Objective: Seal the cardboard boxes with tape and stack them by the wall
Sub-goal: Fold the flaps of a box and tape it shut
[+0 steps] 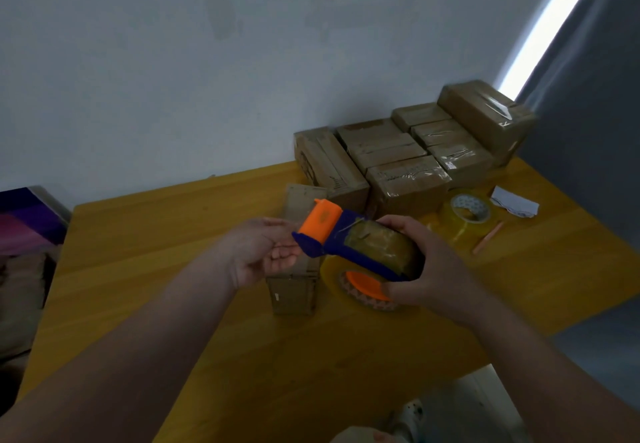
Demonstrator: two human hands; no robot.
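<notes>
A blue and orange tape dispenser [349,238] with a clear tape roll is held above the yellow table [173,269]. My right hand [429,269] grips its roll end from the right. My left hand [263,252] is at its orange front end, palm up, fingers loosely curled near the blade; whether it pinches tape I cannot tell. Under both hands a narrow cardboard box [294,290] lies on the table, pointing away from me. Several taped cardboard boxes [408,158] are stacked against the wall at the table's back right.
A spare roll of clear tape [467,214], a crumpled white paper [516,203] and a thin orange stick [488,238] lie on the right of the table. A grey curtain hangs at the far right. A purple and pink object [27,221] sits left of the table.
</notes>
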